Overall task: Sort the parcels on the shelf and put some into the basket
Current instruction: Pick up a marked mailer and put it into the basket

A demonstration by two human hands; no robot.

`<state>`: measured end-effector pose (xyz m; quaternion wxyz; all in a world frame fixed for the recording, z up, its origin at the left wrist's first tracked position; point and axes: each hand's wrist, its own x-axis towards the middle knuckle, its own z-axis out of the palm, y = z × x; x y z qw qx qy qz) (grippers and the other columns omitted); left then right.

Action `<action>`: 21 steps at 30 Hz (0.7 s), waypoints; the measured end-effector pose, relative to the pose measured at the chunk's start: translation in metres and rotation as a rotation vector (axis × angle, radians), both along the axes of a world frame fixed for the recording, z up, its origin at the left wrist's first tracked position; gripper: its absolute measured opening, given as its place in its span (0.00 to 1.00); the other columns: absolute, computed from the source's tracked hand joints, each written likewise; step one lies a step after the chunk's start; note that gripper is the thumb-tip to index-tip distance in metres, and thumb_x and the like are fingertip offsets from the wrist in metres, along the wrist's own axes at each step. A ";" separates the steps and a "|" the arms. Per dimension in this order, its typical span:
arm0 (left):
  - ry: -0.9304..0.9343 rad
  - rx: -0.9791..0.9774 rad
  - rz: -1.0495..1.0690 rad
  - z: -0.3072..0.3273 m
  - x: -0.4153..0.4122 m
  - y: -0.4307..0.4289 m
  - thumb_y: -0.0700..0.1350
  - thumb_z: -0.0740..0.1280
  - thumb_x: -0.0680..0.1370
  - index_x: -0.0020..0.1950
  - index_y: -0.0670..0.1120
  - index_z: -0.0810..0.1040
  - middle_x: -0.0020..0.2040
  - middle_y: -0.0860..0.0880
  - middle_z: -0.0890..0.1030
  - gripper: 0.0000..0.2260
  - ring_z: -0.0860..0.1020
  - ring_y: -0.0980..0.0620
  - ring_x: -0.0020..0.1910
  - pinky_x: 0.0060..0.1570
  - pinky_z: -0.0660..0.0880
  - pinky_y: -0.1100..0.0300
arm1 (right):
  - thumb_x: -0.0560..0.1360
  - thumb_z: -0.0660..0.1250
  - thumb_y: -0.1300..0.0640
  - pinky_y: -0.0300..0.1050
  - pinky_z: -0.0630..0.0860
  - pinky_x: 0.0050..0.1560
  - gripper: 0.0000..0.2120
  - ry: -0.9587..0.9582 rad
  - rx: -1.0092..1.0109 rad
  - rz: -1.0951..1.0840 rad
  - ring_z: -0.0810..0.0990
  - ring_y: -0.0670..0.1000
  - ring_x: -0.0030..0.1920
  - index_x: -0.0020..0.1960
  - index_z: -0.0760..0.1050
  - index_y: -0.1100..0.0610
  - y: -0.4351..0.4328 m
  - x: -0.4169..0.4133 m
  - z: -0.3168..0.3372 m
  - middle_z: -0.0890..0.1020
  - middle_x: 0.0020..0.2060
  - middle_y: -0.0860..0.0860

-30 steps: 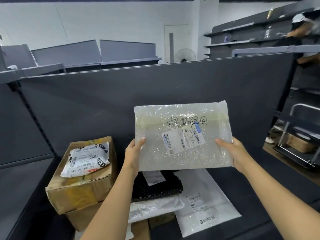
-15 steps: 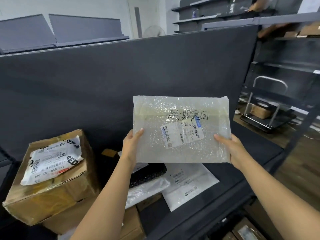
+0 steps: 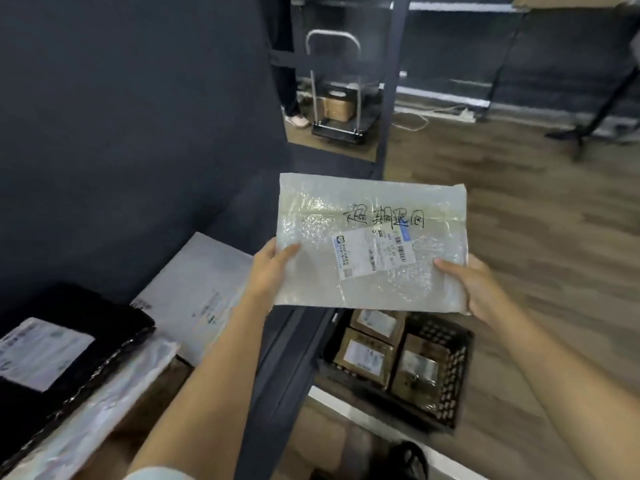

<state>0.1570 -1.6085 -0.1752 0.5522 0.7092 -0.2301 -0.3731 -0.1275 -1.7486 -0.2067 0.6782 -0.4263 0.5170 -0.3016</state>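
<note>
Floorboards carry the basket (image 3: 452,372); the left hand (image 3: 273,268) and right hand (image 3: 479,289) pinch a bubble mailer (image 3: 370,209) by its lower corners above it. Next, probably lowering it in.

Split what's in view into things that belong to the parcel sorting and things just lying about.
Job in hand:
- bubble mailer, held by left hand and right hand
- black basket with cardboard boxes
- white mailer and black parcel on the shelf

Lying about:
- hand trolley
- power strip
</note>
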 end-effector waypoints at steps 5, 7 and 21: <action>0.072 0.107 -0.130 -0.034 -0.054 -0.053 0.45 0.68 0.77 0.58 0.44 0.79 0.54 0.45 0.83 0.11 0.82 0.47 0.50 0.51 0.80 0.52 | 0.72 0.69 0.63 0.61 0.76 0.57 0.19 0.059 0.039 -0.072 0.81 0.60 0.54 0.62 0.73 0.58 -0.021 -0.073 -0.018 0.81 0.56 0.59; 0.107 0.164 -0.160 -0.053 -0.077 -0.067 0.44 0.68 0.77 0.60 0.43 0.78 0.57 0.44 0.82 0.12 0.81 0.44 0.54 0.57 0.77 0.47 | 0.73 0.69 0.64 0.56 0.79 0.50 0.19 0.099 0.037 -0.085 0.82 0.57 0.48 0.62 0.72 0.58 -0.034 -0.097 -0.026 0.82 0.53 0.57; 1.060 0.622 0.168 -0.259 -0.246 -0.078 0.47 0.68 0.77 0.72 0.44 0.65 0.71 0.40 0.69 0.25 0.71 0.39 0.66 0.60 0.73 0.43 | 0.75 0.63 0.61 0.48 0.71 0.55 0.23 1.229 -0.310 0.459 0.77 0.59 0.58 0.70 0.68 0.54 -0.139 -0.121 -0.172 0.80 0.58 0.58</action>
